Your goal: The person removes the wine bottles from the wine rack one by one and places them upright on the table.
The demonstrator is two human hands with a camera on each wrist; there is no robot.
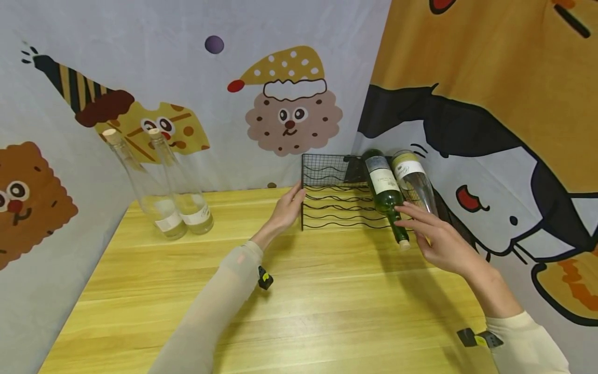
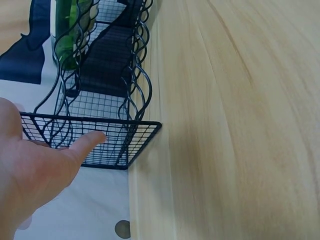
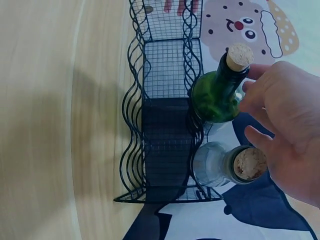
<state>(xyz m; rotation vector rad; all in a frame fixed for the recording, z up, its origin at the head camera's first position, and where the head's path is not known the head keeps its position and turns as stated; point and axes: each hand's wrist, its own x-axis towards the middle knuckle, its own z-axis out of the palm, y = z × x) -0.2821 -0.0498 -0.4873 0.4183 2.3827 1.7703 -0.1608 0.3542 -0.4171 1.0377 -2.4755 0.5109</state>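
A black wire wine rack (image 1: 334, 200) stands at the back of the table. My left hand (image 1: 286, 209) rests against its left mesh end panel (image 2: 117, 145), thumb stretched along the mesh; its other fingers are partly hidden. On the rack's right part lies a green wine bottle (image 1: 385, 182), its corked neck slanting toward me. My right hand (image 1: 439, 241) is at that neck, fingers extended and touching or very near the glass, thumb apart from it. Beside it on the right lies a clear corked bottle (image 3: 215, 162), partly covered by my right hand in the head view.
Two clear corked bottles (image 1: 170, 208) (image 1: 198, 210) stand upright at the table's left. A cartoon-printed cloth (image 1: 177, 62) hangs behind and to the right, close against the rack. The wooden table (image 1: 299, 311) spreads in front.
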